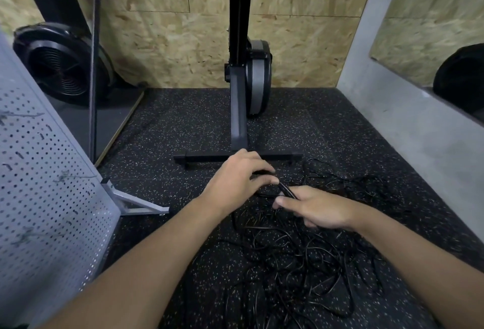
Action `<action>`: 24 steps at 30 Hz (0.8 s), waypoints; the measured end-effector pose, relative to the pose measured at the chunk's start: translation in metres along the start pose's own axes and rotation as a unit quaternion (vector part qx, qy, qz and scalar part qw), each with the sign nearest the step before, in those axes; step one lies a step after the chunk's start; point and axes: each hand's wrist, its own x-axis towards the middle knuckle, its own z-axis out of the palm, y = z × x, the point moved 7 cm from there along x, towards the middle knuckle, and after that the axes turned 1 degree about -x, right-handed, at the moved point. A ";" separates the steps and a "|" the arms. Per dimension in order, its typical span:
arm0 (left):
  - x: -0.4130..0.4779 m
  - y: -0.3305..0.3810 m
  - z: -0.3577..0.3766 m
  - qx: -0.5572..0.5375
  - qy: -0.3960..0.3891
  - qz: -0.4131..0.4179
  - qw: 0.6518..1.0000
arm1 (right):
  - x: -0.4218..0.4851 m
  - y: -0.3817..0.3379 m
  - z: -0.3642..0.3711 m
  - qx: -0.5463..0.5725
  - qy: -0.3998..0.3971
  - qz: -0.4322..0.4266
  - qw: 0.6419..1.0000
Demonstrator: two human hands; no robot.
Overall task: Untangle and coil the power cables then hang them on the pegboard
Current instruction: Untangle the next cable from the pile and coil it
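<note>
Power cables (one tangled heap) lie under two hands; left hand and right hand fingers pinch one strand

On the black speckled rubber floor a dark upright machine stands on a T-shaped foot before the chipboard wall, a round vented housing at left, a grey wall at right.

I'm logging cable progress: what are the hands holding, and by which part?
Both hold one black cable above the tangle: the left hand pinches a stretch, the right hand grips it alongside. Whether that is its end cannot be told.
</note>
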 end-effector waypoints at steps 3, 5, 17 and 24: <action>0.001 -0.012 0.002 -0.021 0.000 -0.035 0.999 | 0.000 -0.004 -0.009 -0.046 0.055 -0.048 0.996; 0.002 -0.019 0.004 -0.060 -0.003 -0.069 0.996 | 0.002 -0.006 -0.013 -0.041 0.084 -0.068 0.993; -0.022 -0.059 0.000 -0.123 -0.051 -0.216 0.967 | 0.002 -0.007 -0.023 -0.043 0.072 -0.063 0.994; -0.026 -0.053 -0.006 -0.122 -0.043 -0.207 0.970 | -0.003 -0.010 -0.012 0.050 0.011 -0.061 0.997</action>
